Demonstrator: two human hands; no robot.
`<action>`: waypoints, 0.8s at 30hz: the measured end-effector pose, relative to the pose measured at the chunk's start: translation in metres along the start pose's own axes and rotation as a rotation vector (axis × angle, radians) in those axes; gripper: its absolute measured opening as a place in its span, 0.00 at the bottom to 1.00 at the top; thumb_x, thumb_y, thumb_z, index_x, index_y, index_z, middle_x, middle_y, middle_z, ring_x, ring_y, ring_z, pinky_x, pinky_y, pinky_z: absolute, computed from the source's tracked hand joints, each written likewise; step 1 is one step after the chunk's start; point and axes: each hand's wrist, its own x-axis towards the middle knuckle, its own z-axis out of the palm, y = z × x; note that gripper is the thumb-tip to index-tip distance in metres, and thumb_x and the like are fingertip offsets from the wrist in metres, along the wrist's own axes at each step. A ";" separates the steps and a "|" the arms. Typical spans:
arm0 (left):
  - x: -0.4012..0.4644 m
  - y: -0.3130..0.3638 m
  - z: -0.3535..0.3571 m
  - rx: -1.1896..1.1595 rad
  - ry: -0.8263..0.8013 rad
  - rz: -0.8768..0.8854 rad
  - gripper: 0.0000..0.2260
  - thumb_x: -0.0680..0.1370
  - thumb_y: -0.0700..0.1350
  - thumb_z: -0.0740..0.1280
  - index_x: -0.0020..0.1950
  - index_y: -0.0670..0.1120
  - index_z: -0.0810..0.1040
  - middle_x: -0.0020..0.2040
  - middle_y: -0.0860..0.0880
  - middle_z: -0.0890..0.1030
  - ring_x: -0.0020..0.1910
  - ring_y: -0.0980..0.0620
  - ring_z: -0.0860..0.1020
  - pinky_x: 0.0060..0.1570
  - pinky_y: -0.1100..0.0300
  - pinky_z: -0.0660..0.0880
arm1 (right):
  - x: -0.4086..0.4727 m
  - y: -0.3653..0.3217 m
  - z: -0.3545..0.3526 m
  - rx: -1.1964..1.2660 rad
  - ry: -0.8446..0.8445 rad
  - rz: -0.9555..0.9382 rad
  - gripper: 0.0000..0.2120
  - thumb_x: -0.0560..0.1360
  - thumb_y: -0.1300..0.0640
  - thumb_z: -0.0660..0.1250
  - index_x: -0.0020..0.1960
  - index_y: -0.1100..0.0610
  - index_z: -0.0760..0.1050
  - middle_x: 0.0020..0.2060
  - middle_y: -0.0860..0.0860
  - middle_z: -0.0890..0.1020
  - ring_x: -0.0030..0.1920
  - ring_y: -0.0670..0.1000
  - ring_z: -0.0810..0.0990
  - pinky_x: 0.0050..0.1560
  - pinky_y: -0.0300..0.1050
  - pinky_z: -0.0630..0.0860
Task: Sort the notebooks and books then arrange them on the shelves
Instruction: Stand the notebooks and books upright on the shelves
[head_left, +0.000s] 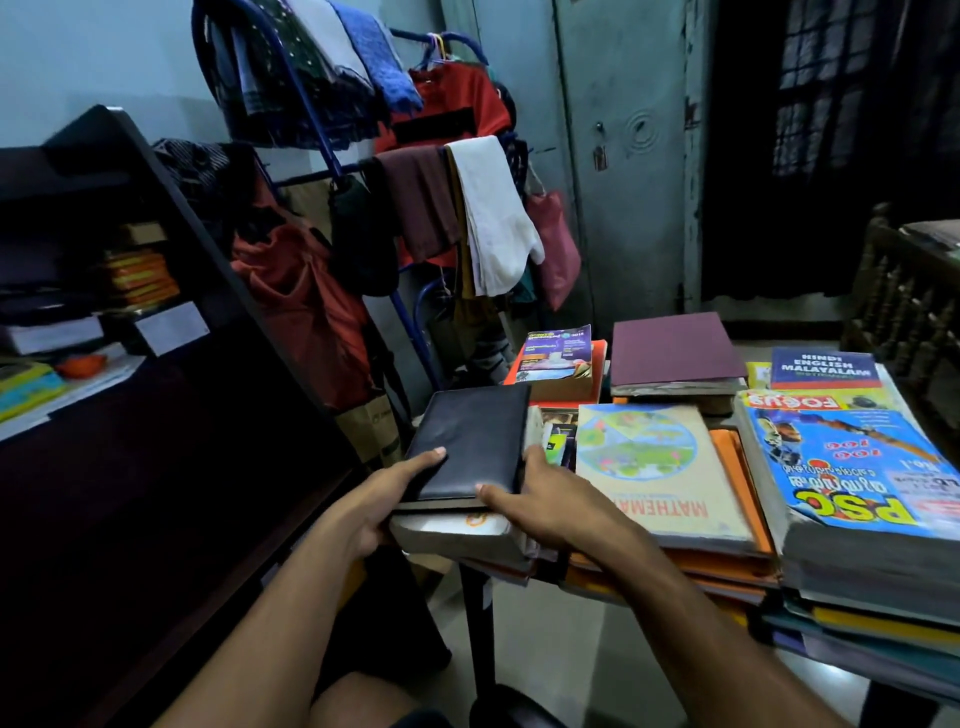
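A black notebook (470, 441) lies on top of a thick white-edged book (457, 535) at the left end of the book-covered table. My left hand (387, 499) grips the near left corner of the stack, thumb on the black cover. My right hand (535, 506) holds the right side, thumb on the cover's near edge and fingers down the stack's side. Beside them lie a beige mathematics book (660, 473), a thick blue PSC book (857, 478), a maroon book (675, 348) and a Hindi-English-Malayalam dictionary (823, 369). The dark shelf unit (171, 223) stands at left.
The shelves hold orange books (140, 278) and white-edged volumes (57, 332). A clothes rack (415, 171) draped with garments stands behind the table. A grey metal cupboard (623, 156) is at the back, a wooden railing (904, 301) at right. Pale floor shows below the table.
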 end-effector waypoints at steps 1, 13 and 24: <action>0.001 0.000 0.001 0.008 -0.002 -0.001 0.28 0.70 0.63 0.75 0.61 0.45 0.83 0.54 0.41 0.85 0.54 0.39 0.84 0.52 0.48 0.80 | 0.001 0.001 0.000 0.039 0.007 0.008 0.36 0.75 0.28 0.59 0.69 0.55 0.61 0.68 0.58 0.73 0.65 0.60 0.75 0.62 0.55 0.74; -0.019 -0.005 -0.014 -0.057 0.046 0.069 0.26 0.70 0.59 0.77 0.60 0.43 0.84 0.54 0.41 0.86 0.53 0.39 0.84 0.59 0.43 0.79 | -0.012 -0.020 0.010 0.086 0.044 -0.032 0.38 0.75 0.28 0.60 0.69 0.56 0.55 0.65 0.58 0.77 0.63 0.60 0.77 0.59 0.54 0.75; -0.086 -0.071 -0.075 -0.522 0.316 0.346 0.18 0.75 0.47 0.73 0.63 0.41 0.80 0.55 0.36 0.84 0.54 0.34 0.83 0.53 0.39 0.81 | -0.015 -0.086 0.084 0.272 0.049 -0.421 0.36 0.71 0.31 0.67 0.67 0.50 0.57 0.69 0.53 0.71 0.67 0.54 0.72 0.66 0.52 0.72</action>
